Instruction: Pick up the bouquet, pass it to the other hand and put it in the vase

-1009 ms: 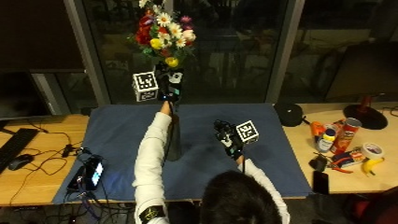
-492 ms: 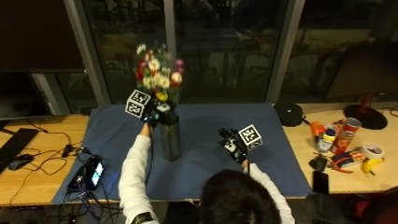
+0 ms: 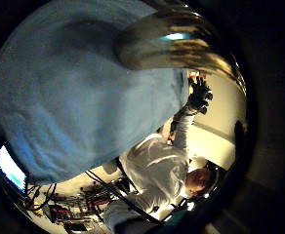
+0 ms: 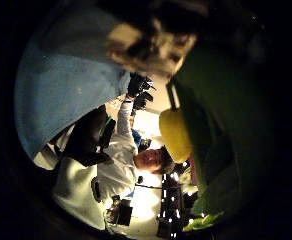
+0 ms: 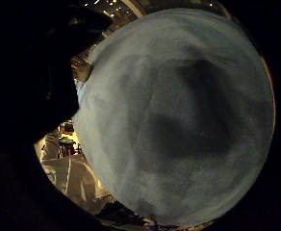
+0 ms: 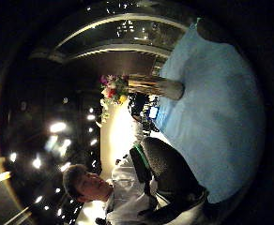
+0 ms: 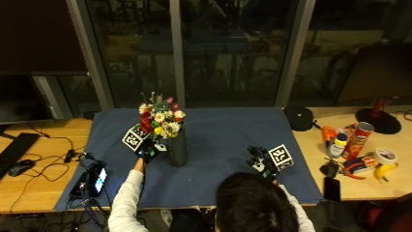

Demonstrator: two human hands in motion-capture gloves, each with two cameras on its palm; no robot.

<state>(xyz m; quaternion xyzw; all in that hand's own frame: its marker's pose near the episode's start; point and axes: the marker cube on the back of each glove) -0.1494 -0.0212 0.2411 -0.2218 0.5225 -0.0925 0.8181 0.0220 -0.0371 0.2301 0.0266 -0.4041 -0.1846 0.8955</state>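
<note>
In the outside view the bouquet (image 7: 161, 118) of red, white and yellow flowers stands in the dark vase (image 7: 176, 151) on the blue cloth (image 7: 225, 135). My left hand (image 7: 147, 147) is at the vase's mouth, on the left side, holding the stems just under the flowers. Green leaves (image 4: 226, 125) and a yellow flower (image 4: 175, 135) fill the left thumb side palm view, and the vase's rim (image 3: 181, 44) is close in the other left palm view. My right hand (image 7: 260, 159) hovers open over the cloth, right of the vase, holding nothing. From the right thumb side the bouquet (image 6: 112, 89) shows in the vase (image 6: 156, 86).
A keyboard (image 7: 16, 145), a mouse (image 7: 18, 166), cables and a lit phone (image 7: 96, 176) lie left of the cloth. At the right are a black round object (image 7: 299, 118), a red can (image 7: 360, 137), a tape roll (image 7: 385, 155) and a banana (image 7: 385, 171).
My left hand has come down with the bouquet, from high above the vase to its mouth, so the flowers now sit just over the rim. My right hand has stayed low at the right.
</note>
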